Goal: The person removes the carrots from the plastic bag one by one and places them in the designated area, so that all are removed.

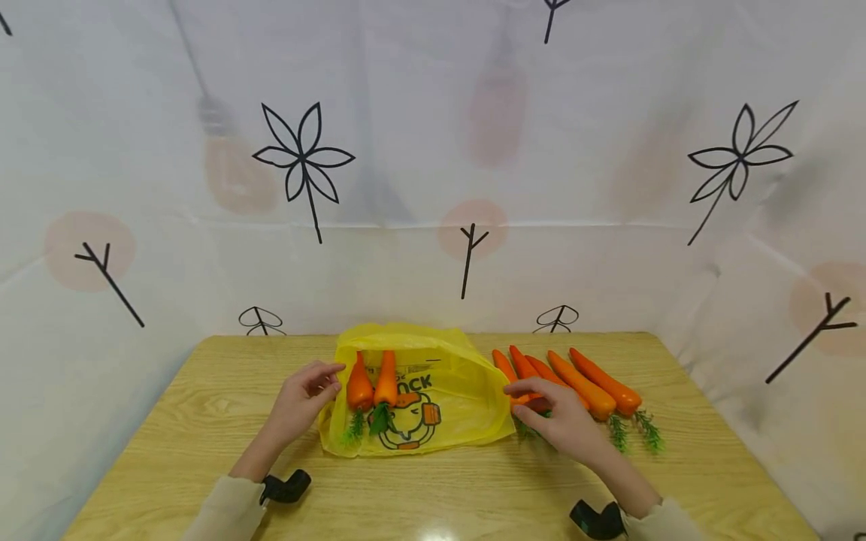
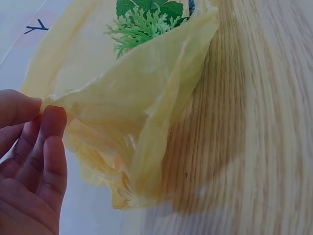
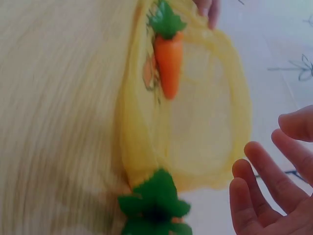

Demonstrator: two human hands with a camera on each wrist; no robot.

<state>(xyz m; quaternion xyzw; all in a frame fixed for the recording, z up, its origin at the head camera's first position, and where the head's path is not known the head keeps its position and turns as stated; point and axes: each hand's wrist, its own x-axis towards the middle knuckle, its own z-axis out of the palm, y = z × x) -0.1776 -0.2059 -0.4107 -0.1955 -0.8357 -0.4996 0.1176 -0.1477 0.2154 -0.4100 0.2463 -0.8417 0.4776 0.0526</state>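
A yellow plastic bag with a printed cartoon lies with its mouth spread wide on the table. Two orange carrots with green tops rest inside its left part. My left hand pinches the left edge of the bag's mouth between thumb and fingertips, the thin film stretching away from the grip. At the bag's right edge is my right hand, its fingers spread and relaxed, holding nothing in the right wrist view. It partly hides the nearest of several loose carrots.
The wooden table carries the bag at the middle and the loose carrots in a slanting row on the right. A white patterned cloth hangs behind the table and along both sides. Black bands are on both wrists.
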